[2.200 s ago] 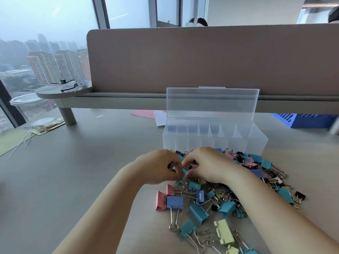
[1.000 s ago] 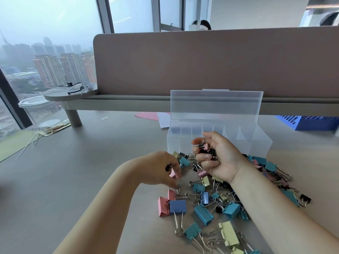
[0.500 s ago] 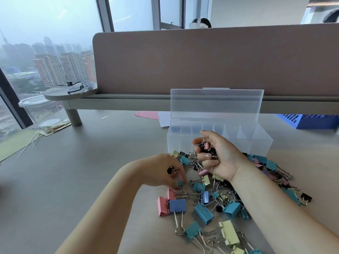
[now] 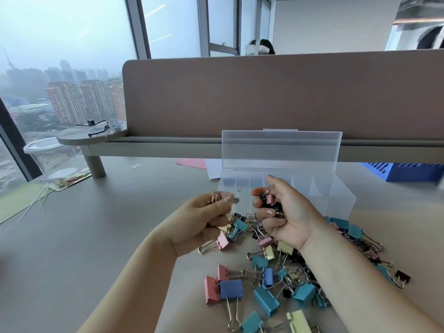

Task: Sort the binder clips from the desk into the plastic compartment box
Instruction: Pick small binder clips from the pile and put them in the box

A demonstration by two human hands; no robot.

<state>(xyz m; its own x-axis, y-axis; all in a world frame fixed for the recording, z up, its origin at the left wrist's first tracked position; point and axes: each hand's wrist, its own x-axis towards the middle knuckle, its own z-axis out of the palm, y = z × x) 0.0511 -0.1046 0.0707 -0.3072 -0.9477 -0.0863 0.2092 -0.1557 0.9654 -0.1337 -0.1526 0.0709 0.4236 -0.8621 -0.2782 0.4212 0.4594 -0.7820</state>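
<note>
A clear plastic compartment box [image 4: 346, 198] stands open on the desk, its lid [image 4: 281, 150] upright behind it. A heap of binder clips [image 4: 283, 280] in pink, blue, teal, yellow and black lies in front of it. My right hand [image 4: 286, 212], palm up just before the box's front wall, cups a bunch of small clips [image 4: 270, 200], pink and black. My left hand [image 4: 204, 219] is raised to the left of it and pinches a small clip [image 4: 216, 197], blurred by motion.
A padded divider [image 4: 276, 97] and a low shelf [image 4: 149, 143] run behind the box. Pink and white paper [image 4: 199, 164] lies left of the box, a blue basket [image 4: 408, 171] to the right. A clear plastic cup [image 4: 55, 157] stands far left.
My left hand has lifted from the heap with a small clip, moving up and towards my right hand. The right hand stays cupped in front of the box with its clips.
</note>
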